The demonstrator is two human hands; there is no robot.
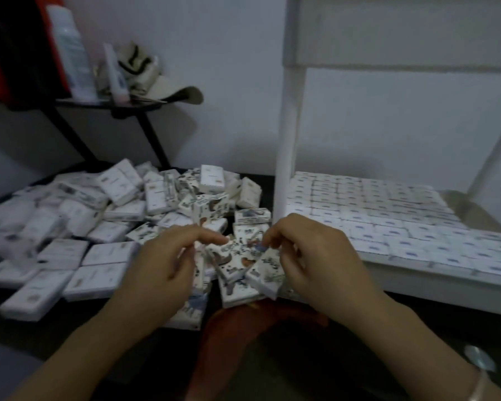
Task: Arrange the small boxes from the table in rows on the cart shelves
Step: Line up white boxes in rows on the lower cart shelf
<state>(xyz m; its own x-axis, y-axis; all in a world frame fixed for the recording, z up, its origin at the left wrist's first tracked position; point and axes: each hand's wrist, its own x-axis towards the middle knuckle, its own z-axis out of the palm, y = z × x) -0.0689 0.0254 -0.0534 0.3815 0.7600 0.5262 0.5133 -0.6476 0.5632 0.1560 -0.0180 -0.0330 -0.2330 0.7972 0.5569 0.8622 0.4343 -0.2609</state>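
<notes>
White boxes everywhere: a loose pile (113, 198) covers the left and back of the tabletop (78, 322), with printed ones heaped toward its middle. Both hands meet on a bunch (237, 267) of printed boxes at the near edge, right by the cart post (287, 140). Left hand (168, 264) curls round the bunch's left side, forefinger laid on top. Right hand (315, 261) pinches a tilted box's upper corner between thumb and forefinger; its other fingers are tucked under, can't see them fully. My read: squaring several boxes into one stack so they go over in one trip. They're fanned and skewed, not flush yet. Lower shelf (446, 287) sits just right of the hands, roughly level with the tabletop. Rows (373, 212) fill it tight from back edge to front rim. Open room looks like only a strip at the far right edge, too blurred to be sure. Upper shelf (402, 33) is seen from below, contents hidden. The post stands between bunch and shelf, so the carry probably has to go round its near side and over the front rim. Risk: the loose bunch sheds a box off the near edge.
</notes>
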